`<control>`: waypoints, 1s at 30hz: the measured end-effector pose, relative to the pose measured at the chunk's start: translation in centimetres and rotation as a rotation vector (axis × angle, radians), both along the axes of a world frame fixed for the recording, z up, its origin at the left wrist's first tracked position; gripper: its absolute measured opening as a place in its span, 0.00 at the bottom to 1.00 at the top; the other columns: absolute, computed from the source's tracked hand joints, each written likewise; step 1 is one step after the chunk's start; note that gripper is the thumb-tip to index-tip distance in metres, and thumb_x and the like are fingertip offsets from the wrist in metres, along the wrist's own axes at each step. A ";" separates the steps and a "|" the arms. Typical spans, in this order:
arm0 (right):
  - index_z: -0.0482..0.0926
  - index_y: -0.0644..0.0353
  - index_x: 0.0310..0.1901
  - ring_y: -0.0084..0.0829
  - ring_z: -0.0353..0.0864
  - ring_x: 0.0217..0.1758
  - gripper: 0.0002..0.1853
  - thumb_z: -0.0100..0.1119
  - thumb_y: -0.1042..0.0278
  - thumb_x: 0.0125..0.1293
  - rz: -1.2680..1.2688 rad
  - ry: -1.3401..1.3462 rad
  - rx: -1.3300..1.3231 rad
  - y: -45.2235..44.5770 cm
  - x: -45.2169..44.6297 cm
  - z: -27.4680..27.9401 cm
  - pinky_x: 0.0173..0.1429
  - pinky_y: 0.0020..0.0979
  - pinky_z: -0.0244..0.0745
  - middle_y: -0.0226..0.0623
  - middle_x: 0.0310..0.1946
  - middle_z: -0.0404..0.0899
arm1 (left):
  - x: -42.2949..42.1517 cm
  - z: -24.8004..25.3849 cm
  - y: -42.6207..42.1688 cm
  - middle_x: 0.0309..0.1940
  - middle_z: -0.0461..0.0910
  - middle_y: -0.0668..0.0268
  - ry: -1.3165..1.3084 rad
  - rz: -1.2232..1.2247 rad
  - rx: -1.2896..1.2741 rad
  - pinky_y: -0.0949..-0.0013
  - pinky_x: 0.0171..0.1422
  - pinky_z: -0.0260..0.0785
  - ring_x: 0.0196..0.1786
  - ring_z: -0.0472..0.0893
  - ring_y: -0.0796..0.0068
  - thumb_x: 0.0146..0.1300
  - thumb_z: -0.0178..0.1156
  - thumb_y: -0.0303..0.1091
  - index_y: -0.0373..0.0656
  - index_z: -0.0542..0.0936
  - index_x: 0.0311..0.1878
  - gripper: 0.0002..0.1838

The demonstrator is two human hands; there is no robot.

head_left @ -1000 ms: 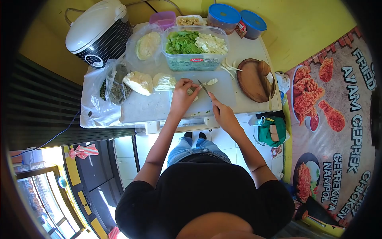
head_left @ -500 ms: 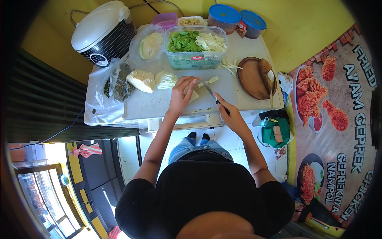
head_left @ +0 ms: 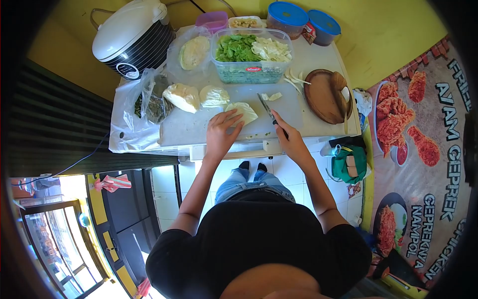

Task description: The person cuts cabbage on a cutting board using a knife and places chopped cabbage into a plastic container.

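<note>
My right hand (head_left: 290, 135) is closed round the dark handle of a knife (head_left: 264, 103), its blade pointing up and left above the cutting board (head_left: 289, 117). My left hand (head_left: 221, 132) grips the left side of a pale cabbage piece (head_left: 245, 112) lying on the board, fingers over its edge. Small cut cabbage bits (head_left: 272, 96) lie just beyond the blade. Farther left are another cabbage chunk (head_left: 214, 96) and a larger cabbage piece (head_left: 181, 97). Behind the board stands a clear plastic container (head_left: 251, 74) with green leaves and chopped cabbage.
A wooden mortar plate (head_left: 318, 97) with a pestle sits at the right. A rice cooker (head_left: 130, 37), bagged cabbage (head_left: 194, 53) and a bag of dark greens (head_left: 155, 102) occupy the left. Blue-lidded tubs (head_left: 288, 14) stand at the back. A green bag (head_left: 348, 164) is below the table's right side.
My left hand has moved down from near the knife tip onto the cabbage piece. The knife has shifted slightly, away from the cut bits. The whole view has shifted a little.
</note>
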State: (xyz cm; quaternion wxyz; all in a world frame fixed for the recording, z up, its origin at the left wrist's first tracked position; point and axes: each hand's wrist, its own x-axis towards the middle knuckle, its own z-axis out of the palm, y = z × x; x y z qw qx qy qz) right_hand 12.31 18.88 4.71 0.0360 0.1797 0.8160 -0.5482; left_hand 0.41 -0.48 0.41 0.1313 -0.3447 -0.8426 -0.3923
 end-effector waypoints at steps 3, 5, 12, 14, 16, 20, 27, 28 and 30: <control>0.62 0.50 0.72 0.24 0.67 0.33 0.25 0.45 0.70 0.75 0.022 0.159 -0.014 -1.3 -0.3 -1.0 0.45 0.25 0.70 0.41 0.44 0.79 | -0.4 0.1 1.2 0.50 0.83 0.68 0.003 0.000 -0.023 0.62 0.59 0.66 0.53 0.79 0.64 0.56 0.68 0.36 0.50 0.87 0.45 0.12; 0.60 0.44 0.73 0.29 0.67 0.23 0.27 0.46 0.69 0.74 0.044 0.233 0.031 -1.9 -0.6 -1.7 0.35 0.29 0.68 0.46 0.24 0.72 | -0.5 0.1 1.7 0.50 0.83 0.68 -0.001 -0.003 -0.032 0.61 0.60 0.65 0.53 0.79 0.64 0.56 0.68 0.36 0.50 0.87 0.46 0.13; 0.57 0.44 0.73 0.52 0.79 0.30 0.29 0.46 0.72 0.72 0.048 0.292 0.139 -2.9 -0.5 -3.2 0.40 0.39 0.74 0.58 0.28 0.76 | -0.5 -0.5 1.8 0.51 0.82 0.73 0.004 -0.002 -0.001 0.62 0.61 0.63 0.53 0.77 0.68 0.55 0.68 0.37 0.50 0.86 0.45 0.13; 0.59 0.43 0.73 0.39 0.81 0.33 0.28 0.46 0.72 0.73 0.063 0.099 0.133 -2.8 -0.5 -2.0 0.46 0.30 0.73 0.55 0.34 0.80 | -0.5 -0.4 1.9 0.52 0.82 0.73 -0.003 0.005 0.003 0.62 0.61 0.63 0.53 0.77 0.68 0.55 0.68 0.37 0.50 0.86 0.45 0.13; 0.57 0.43 0.74 0.47 0.80 0.31 0.29 0.46 0.71 0.73 0.075 0.152 0.180 -2.8 -0.4 -2.3 0.42 0.37 0.74 0.57 0.29 0.77 | -0.4 -0.3 1.9 0.52 0.82 0.73 -0.007 0.009 -0.002 0.63 0.61 0.63 0.53 0.77 0.68 0.55 0.68 0.37 0.50 0.86 0.45 0.13; 0.55 0.46 0.74 0.56 0.79 0.28 0.30 0.46 0.72 0.72 0.093 0.167 0.304 -3.3 -0.2 -1.8 0.37 0.48 0.73 0.59 0.24 0.76 | -0.4 -0.1 1.9 0.51 0.82 0.73 -0.017 0.015 -0.004 0.63 0.61 0.63 0.53 0.77 0.68 0.56 0.68 0.37 0.50 0.86 0.45 0.13; 0.55 0.52 0.73 0.57 0.79 0.26 0.30 0.47 0.73 0.70 0.087 0.273 0.416 -3.8 -1.6 -2.3 0.35 0.50 0.73 0.58 0.23 0.76 | -0.5 -0.2 1.9 0.52 0.82 0.73 -0.044 0.008 -0.004 0.62 0.61 0.62 0.53 0.76 0.69 0.55 0.69 0.37 0.50 0.87 0.45 0.13; 0.57 0.51 0.73 0.56 0.79 0.26 0.30 0.47 0.75 0.70 0.078 0.195 0.402 -4.0 -2.2 -2.0 0.35 0.48 0.74 0.58 0.23 0.76 | -0.5 -0.1 1.9 0.52 0.83 0.73 -0.060 0.005 -0.001 0.62 0.62 0.62 0.54 0.77 0.68 0.54 0.69 0.37 0.51 0.87 0.45 0.14; 0.58 0.50 0.73 0.55 0.79 0.27 0.30 0.47 0.76 0.69 0.067 0.114 0.391 -3.9 -2.8 -1.8 0.36 0.45 0.74 0.58 0.24 0.76 | -0.4 -0.2 2.0 0.52 0.83 0.73 -0.059 0.012 0.000 0.62 0.62 0.62 0.54 0.77 0.68 0.54 0.69 0.37 0.51 0.87 0.45 0.14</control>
